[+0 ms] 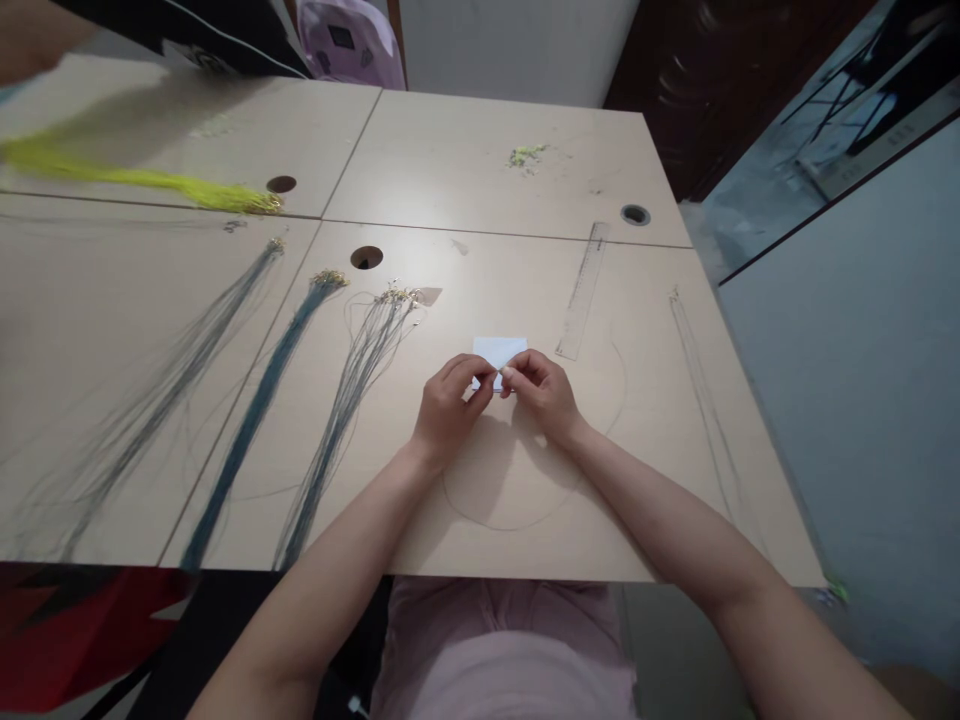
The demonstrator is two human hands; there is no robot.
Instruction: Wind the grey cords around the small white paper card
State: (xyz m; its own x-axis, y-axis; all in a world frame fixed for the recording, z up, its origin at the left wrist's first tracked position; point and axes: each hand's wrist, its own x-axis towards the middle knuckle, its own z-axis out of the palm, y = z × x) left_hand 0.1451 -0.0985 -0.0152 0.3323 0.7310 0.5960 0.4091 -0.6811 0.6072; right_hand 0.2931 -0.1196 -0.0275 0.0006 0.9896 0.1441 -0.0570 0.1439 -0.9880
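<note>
Had a thin thread (499,529) looped loosely on the table (480,200), between and under the forearms; risked a snag from a dragging arm. Pinched something tiny, probably the thread's end, with left hand (450,400) and right hand (551,395) fingertips together over a white card (487,347); risked losing hold through slack pressure. Risked tangling gray strands (339,420) leftward by elbow. Had a clear ruler (583,290) farther right.

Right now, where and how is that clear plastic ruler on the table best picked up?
I'd pinch the clear plastic ruler by both long edges at its near end, from above, with the right hand: it lies flat and narrow, with that end closest to that hand.
</note>
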